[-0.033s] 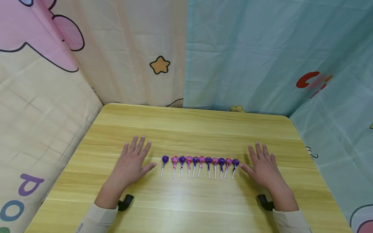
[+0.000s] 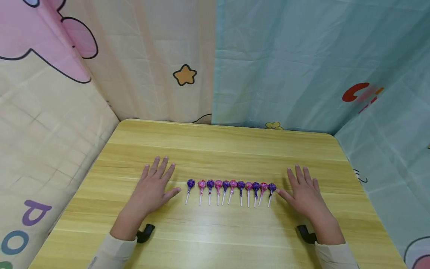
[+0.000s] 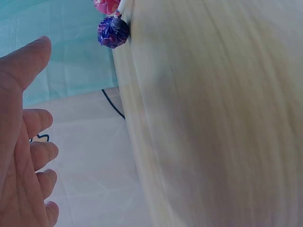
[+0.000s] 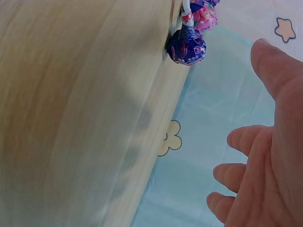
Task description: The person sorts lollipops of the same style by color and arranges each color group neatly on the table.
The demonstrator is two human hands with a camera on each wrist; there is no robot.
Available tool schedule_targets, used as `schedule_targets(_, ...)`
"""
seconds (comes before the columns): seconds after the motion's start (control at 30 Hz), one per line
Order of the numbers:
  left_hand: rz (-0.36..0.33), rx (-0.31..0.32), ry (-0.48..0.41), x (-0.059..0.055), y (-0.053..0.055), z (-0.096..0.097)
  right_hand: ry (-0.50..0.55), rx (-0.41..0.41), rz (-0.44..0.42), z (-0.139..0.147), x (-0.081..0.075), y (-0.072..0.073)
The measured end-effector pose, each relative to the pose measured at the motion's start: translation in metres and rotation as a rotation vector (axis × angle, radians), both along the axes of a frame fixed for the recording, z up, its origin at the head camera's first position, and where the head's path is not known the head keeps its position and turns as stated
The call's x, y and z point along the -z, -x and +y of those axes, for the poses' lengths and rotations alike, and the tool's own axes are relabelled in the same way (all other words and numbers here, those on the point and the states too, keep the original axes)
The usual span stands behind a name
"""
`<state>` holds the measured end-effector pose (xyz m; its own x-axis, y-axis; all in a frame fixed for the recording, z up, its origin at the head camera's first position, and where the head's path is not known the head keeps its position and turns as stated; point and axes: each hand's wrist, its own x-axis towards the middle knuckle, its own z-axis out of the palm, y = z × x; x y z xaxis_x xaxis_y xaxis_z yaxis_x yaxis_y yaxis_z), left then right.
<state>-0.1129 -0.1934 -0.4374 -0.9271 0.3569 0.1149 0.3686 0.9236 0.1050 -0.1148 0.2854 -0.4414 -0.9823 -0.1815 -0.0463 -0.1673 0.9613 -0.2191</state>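
Several lollipops, purple-wrapped and pink-wrapped by turns, lie in a row across the middle of the table, their white sticks toward me. To the left of the row is my left hand point(image 2: 151, 190), palm down with fingers spread, its thumb pointing at the leftmost purple lollipop point(image 2: 190, 183). My right hand point(image 2: 305, 196) is spread in the same way on the other side, thumb tip right beside the rightmost purple lollipop point(image 2: 271, 187). Both hands hold nothing. Each wrist view shows extended fingers and the nearest purple lollipop point(image 3: 113, 32), with a pink lollipop point(image 4: 206, 18) behind it on the right.
The wood-grain table point(image 2: 215, 235) has rounded far corners. Patterned curtains point(image 2: 285, 63) stand along its back and both sides. A black curved piece point(image 2: 146, 233) sticks out at the left wrist, and a similar black piece point(image 2: 306, 234) at the right wrist.
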Motion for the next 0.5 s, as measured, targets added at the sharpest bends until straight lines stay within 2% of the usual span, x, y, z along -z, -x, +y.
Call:
schedule_targets(0.33,0.008,-0.016,0.001,0.003,-0.008,-0.002,0.018,-0.007,-0.004,0.004,0.0,0.0)
schedule_targets(0.5,-0.009,-0.004,-0.046,0.004,-0.009,-0.004,0.028,-0.017,0.017,0.009,0.001,0.001)
